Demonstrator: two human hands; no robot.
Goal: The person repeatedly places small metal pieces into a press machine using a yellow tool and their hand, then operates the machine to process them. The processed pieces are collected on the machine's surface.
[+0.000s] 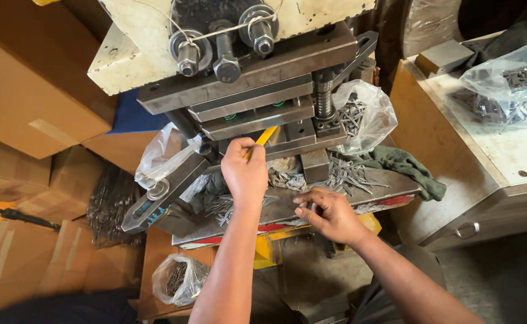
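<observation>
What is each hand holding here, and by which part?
The left hand grips a yellow stick by its near end, its far end pointing into the press. The right hand holds nothing clearly; its fingertips rest on the metal plate.

Yellow stick (266,137), green rag (406,166)

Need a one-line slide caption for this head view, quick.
Left hand holds a yellow tool at the press die; right hand rests on the metal tray of small parts.
</observation>
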